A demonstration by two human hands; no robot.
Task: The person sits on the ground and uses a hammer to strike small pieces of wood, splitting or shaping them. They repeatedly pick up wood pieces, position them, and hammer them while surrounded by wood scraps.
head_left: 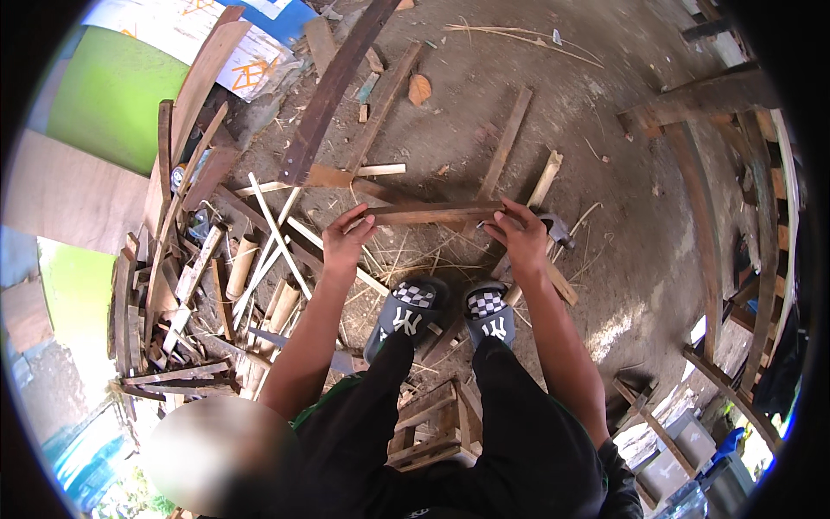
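Pinches a slim dark-brown wooden strip (434, 214) by its ends with left hand (347, 240) and right hand (522, 235). Best held level and evenly.

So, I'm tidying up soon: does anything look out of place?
Yes: the wood-scrap heap on the left looks messy, with pale wooden strips crossing at its edge. A dried brown leaf lies stray on the dirt floor.

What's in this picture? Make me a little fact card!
Left grip: pinches one end of a long dark brown wooden strip
Right grip: holds its other end
Beside right grip: grey metal hammer head
Footwear: dark grey sandals
Left side: heap of mixed wood scraps
Ground: brown dirt, orange-brown dry leaf
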